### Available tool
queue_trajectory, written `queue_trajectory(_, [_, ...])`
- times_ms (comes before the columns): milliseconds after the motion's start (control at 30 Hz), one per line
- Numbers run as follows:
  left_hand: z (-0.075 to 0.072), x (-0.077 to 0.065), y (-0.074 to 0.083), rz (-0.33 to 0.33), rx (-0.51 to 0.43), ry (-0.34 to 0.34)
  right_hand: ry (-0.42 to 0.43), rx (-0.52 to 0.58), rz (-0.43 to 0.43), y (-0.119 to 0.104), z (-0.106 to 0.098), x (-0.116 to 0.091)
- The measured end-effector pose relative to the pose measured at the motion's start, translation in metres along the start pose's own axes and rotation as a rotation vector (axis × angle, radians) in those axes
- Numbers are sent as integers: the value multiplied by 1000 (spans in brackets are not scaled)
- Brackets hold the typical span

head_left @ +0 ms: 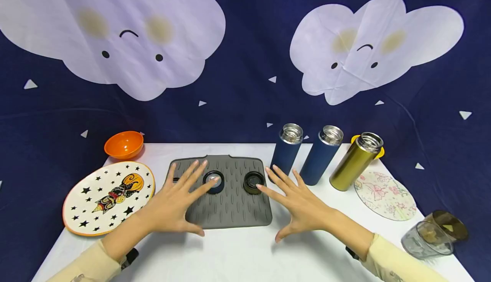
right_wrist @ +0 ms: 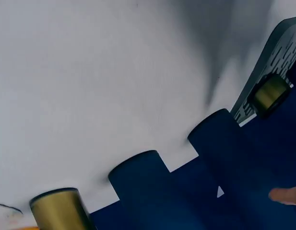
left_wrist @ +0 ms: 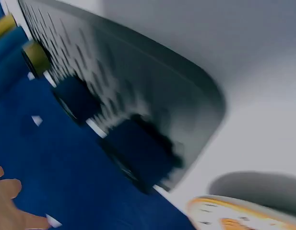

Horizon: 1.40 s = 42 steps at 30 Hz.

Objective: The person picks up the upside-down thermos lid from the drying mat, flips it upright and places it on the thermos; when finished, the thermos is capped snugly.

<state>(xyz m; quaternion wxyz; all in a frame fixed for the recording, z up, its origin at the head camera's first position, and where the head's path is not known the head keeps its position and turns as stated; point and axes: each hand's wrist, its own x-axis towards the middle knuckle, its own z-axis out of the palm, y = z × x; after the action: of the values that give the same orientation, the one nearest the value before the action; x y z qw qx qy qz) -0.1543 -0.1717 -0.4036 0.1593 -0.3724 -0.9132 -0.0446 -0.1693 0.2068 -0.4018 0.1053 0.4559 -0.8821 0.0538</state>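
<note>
Both hands hover with fingers spread and nothing in them. My left hand (head_left: 174,207) overlaps the left part of a grey ridged mat (head_left: 230,216) in the head view; my right hand (head_left: 303,207) is off the mat's right edge. On the mat stand a dark blue bottle lid (head_left: 217,189), a gold lid with a black top (head_left: 253,179) and another dark blue lid (left_wrist: 143,155), mostly hidden behind my left hand in the head view. Two lidless blue bottles (head_left: 285,156) (head_left: 320,160) and a lidless gold bottle (head_left: 350,167) stand upright beyond my right hand.
At left lie a star-patterned oval plate (head_left: 86,190) and an orange bowl (head_left: 124,145). To the right are a floral round board (head_left: 383,197), clear and brown cups (head_left: 420,246) near the table edge, and a yellow object (head_left: 380,153) behind the gold bottle. A dark blue cloth (head_left: 253,116) hangs behind.
</note>
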Motion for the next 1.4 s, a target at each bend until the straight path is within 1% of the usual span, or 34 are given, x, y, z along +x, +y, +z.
queue_trajectory(67, [3,-3,-12,-45,-13,39,34,19,6,0,1,-1])
queue_trajectory(167, [10,-10,-30,-113,-43,68,97,41,-1,0,4,-3])
queue_trajectory(233, [15,-15,-38,-168,-77,59,130,72,4,-2,6,-4])
queue_trajectory(300, [19,-19,-44,-229,-113,29,148,109,25,-3,8,-5])
queue_trajectory(400, [24,-24,-49,-321,-159,-12,158,184,69,-7,12,-8])
queue_trajectory(467, [26,-26,-50,-362,-175,-28,161,229,94,-10,15,-9])
queue_trajectory(633, [31,-29,-51,-409,-165,-35,180,356,142,-17,20,-10])
queue_trajectory(733, [35,-30,-52,-429,-163,-11,189,449,192,-22,24,-8])
queue_trajectory(800, [36,-30,-51,-444,-188,12,194,514,229,-26,26,-6])
queue_trajectory(900, [35,-29,-45,-466,-258,33,213,602,255,-31,29,-2])
queue_trajectory(967, [33,-26,-38,-469,-315,39,218,670,275,-35,30,1])
queue_trajectory(1000, [32,-25,-33,-461,-339,46,213,713,290,-38,29,3])
queue_trajectory(1067, [29,-20,-22,-434,-379,69,184,799,335,-43,28,7])
queue_trajectory(1233, [22,-6,12,-338,-442,139,79,1022,450,-58,26,19])
queue_trajectory(1400, [12,9,45,-258,-506,153,26,1253,543,-73,25,30])
